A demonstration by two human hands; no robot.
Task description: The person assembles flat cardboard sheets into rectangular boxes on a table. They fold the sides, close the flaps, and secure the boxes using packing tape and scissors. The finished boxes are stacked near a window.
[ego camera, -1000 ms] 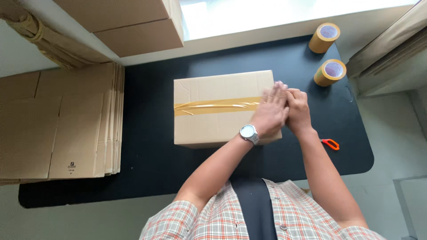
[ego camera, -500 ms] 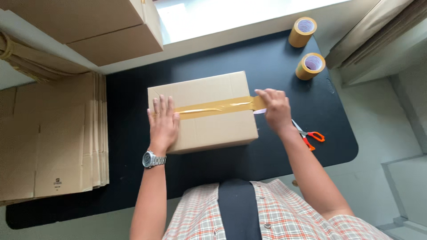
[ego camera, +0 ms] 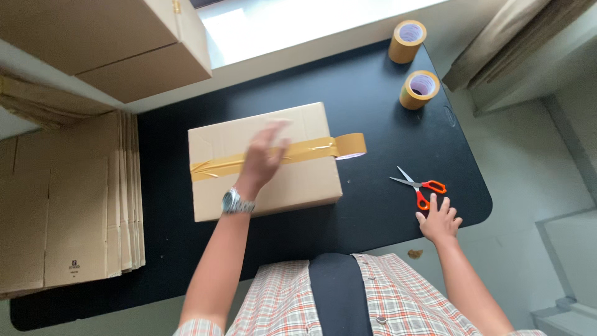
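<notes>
- The right hand (ego camera: 440, 221) has left the end of the tape strip (ego camera: 267, 158); half a second ago it pinched the tape at the right edge of the box (ego camera: 264, 163), and now it lies open at the near right edge of the dark surface (ego camera: 385, 99), fingers spread and grasping nothing, just short of the orange-handled scissors (ego camera: 420, 185);
- The scissors lie on the surface with blades apart, tips pointing toward the box; the hand is near the handles but not touching them;
- The tape roll (ego camera: 351, 146) now hangs off the right end of the box, joined to the strip and uncut; no hand holds it;
- The left hand (ego camera: 261, 158) is blurred with motion over the strip near the middle of the lid; its fingers look loosely open and hold nothing, though the blur hides whether the palm touches the tape;
- The box sits in the middle of the surface, flaps closed, one brown strip across its top from left edge to right;
- My reading: the strip is laid and being pressed flat, and the cut that frees the roll is the step in hand, not yet made;
- Two spare rolls (ego camera: 415, 65) stand at the far right corner, well apart from both hands; flattened cardboard (ego camera: 68, 205) is stacked to the left.
</notes>
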